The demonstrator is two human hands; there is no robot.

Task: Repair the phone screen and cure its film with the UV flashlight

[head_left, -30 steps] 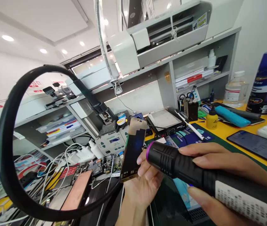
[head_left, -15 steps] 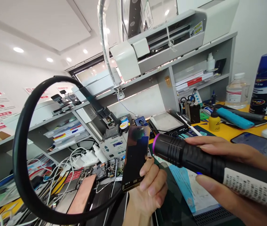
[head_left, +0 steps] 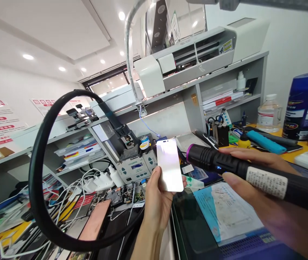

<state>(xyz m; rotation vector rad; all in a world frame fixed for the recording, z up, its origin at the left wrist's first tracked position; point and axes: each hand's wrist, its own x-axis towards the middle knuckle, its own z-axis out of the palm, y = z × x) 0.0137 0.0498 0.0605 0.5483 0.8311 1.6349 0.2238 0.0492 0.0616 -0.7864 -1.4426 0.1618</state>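
Note:
My left hand point(head_left: 156, 196) is closed on a phone screen panel point(head_left: 170, 168), thumb along its left edge and fingers behind. The panel stands nearly upright, and its face is bright white with a faint violet tint. In my right hand point(head_left: 265, 213) is a black flashlight point(head_left: 230, 164) with a purple ring at its head and a white printed label. A small blue light shows on its body. The flashlight's head points left at the panel from a short distance, not touching it.
A thick black hose point(head_left: 34, 173) loops at the left from a grey control unit point(head_left: 135, 168). Phone parts and white cables crowd the lower left. On the right stand a blue canister point(head_left: 304, 104) and a clear bottle point(head_left: 269, 113). A sheeted blue packet point(head_left: 232, 209) lies below the flashlight.
The panel has been turned from its dark side to a bright white face and moved slightly right. My left hand's grip has changed with it. The flashlight has shifted right and its indicator now shows.

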